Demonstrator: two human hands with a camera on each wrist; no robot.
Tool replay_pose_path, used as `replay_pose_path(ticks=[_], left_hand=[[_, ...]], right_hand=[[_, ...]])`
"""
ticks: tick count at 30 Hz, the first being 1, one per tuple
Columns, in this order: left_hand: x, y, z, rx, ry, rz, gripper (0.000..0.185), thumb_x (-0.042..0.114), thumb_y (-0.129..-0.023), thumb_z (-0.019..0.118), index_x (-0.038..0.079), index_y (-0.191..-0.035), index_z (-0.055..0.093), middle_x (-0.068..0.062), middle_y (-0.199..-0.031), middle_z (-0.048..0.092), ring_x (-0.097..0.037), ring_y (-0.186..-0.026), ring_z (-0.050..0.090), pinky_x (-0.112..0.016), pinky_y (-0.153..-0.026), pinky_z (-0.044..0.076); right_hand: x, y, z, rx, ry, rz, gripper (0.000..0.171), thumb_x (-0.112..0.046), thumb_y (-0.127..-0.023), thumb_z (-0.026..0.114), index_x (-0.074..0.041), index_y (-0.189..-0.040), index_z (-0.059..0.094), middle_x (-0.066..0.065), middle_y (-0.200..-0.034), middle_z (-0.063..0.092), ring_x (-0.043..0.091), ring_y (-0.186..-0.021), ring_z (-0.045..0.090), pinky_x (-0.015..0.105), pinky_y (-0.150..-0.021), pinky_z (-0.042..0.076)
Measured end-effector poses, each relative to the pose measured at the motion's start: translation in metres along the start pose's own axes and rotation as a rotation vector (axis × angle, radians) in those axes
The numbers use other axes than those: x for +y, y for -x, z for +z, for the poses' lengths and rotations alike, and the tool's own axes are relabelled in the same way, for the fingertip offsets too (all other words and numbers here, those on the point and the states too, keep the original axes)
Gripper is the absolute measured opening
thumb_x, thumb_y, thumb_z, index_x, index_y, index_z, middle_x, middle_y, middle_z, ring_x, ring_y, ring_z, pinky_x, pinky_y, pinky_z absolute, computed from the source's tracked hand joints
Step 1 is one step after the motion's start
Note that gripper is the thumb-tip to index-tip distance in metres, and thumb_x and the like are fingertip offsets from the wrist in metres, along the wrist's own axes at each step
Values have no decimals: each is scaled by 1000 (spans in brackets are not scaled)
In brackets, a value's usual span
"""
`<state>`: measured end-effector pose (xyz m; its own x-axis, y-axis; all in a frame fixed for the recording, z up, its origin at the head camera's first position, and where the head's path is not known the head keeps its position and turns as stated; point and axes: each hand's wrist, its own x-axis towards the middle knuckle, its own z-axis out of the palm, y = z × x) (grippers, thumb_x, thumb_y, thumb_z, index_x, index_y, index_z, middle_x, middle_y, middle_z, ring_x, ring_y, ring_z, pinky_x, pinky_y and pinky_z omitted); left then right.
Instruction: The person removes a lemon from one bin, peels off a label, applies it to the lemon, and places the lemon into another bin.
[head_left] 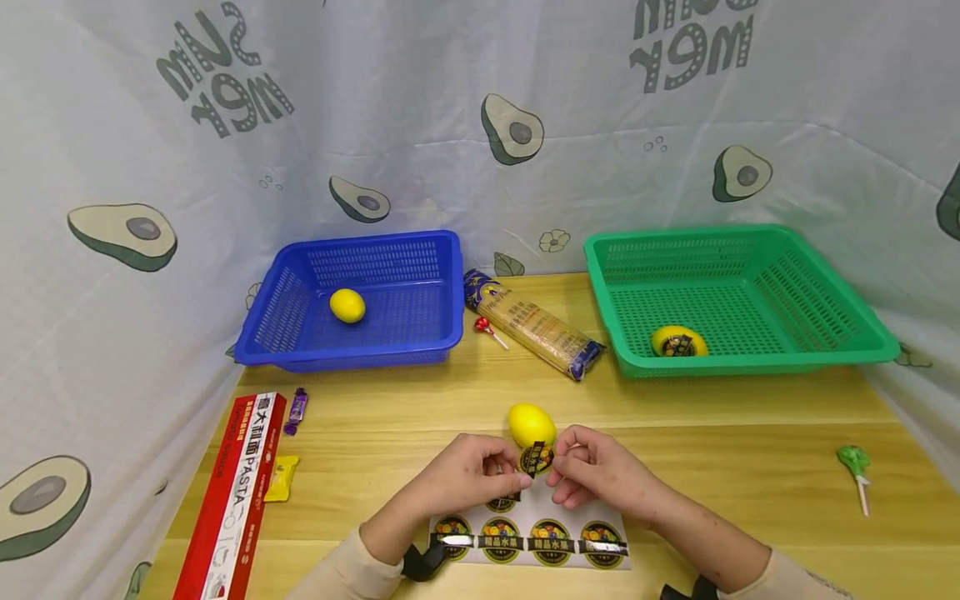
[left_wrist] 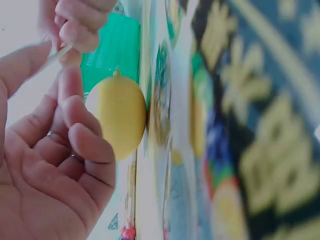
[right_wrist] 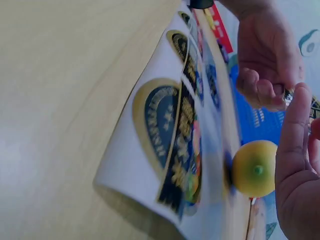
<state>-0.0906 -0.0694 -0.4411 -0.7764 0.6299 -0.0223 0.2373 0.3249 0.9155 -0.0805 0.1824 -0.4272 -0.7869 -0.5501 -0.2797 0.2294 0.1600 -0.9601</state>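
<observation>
Both hands met low over the wooden table, wrists resting toward its near edge. The left hand and the right hand each pinched an edge of a round black-and-gold sticker between thumb and fingers, holding it just above the white sticker sheet. A bare yellow lemon lay on the table just beyond the fingertips, close to the sticker.

Farther back stood a blue plastic basket holding another yellow lemon, and a green plastic basket holding a stickered lemon. Between the baskets lay a long noodle packet and a red lollipop. A red pasta box lay at the left, a green lollipop at the right.
</observation>
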Motion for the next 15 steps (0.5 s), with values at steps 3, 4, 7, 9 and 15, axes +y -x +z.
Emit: replay_pose_path(ticks=[3,4,7,9,15], left_hand=[[1,0,2,26,7,16,19,19,-95,72,12,-79,67,9,-70,55,1,-58,43,-13,-53,36],[1,0,3,30,2,16,19,18,-96,71,12,-78,66,9,-70,55,1,-58,43,-13,-53,36],[2,-1,2,19,-12,13,19,18,-96,70,12,-78,66,9,-70,56,2,-58,45,-13,-53,37],[2,-4,1,9,-25,18,19,18,-96,70,12,-78,66,9,-70,56,2,-58,46,-13,-53,38],[5,-11,0,100,-14,-35,14,19,-97,67,12,-84,67,8,-71,58,1,-59,48,-15,-54,41]], right_hand=[[-7,1,2,48,130,-9,22,-18,-102,61,1,-106,51,9,-86,69,9,-60,64,23,-55,56],[-10,1,3,83,201,-19,24,-21,-100,64,-1,-107,52,8,-85,67,8,-57,60,21,-53,52],[-20,-2,3,195,447,-69,27,-28,-95,73,-9,-108,59,3,-84,60,7,-57,51,22,-49,42],[-27,-7,2,240,552,-117,20,-28,-93,75,-15,-104,65,0,-85,59,7,-61,52,23,-52,43],[-42,-25,-9,214,608,-164,8,-21,-97,69,-14,-92,68,1,-87,65,11,-68,55,25,-58,48]])
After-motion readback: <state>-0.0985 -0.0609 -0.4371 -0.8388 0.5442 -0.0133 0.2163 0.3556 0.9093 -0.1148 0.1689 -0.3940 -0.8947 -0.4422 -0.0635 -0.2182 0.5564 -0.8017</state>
